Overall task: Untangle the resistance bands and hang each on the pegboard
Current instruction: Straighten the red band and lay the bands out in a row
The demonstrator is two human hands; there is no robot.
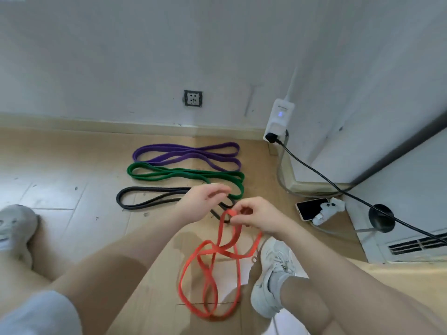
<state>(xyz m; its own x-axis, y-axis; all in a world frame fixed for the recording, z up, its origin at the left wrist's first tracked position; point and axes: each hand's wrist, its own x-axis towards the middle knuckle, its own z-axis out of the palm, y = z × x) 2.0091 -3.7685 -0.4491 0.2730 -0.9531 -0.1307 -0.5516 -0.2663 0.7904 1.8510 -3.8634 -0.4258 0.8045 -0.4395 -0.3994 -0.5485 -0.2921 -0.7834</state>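
A red resistance band [208, 269] hangs twisted in loops above the floor between my feet. My right hand [258, 218] pinches its upper end. My left hand [205, 201] hovers just to the left with fingers loosely spread, holding nothing. Beyond my hands, three bands lie folded flat on the floor in a row: a purple band [186, 154] nearest the wall, a green band [183, 175] in the middle, and a black band [150, 197] closest to me. My left hand covers the black band's right end. No pegboard is in view.
A wall socket [192, 98] sits low on the white wall. A white plug-in device [278, 122] with a black cable [338, 189] stands in the corner. A phone [309, 209] and a white gadget [326, 211] lie on the floor at right. My shoes [271, 276] flank the red band.
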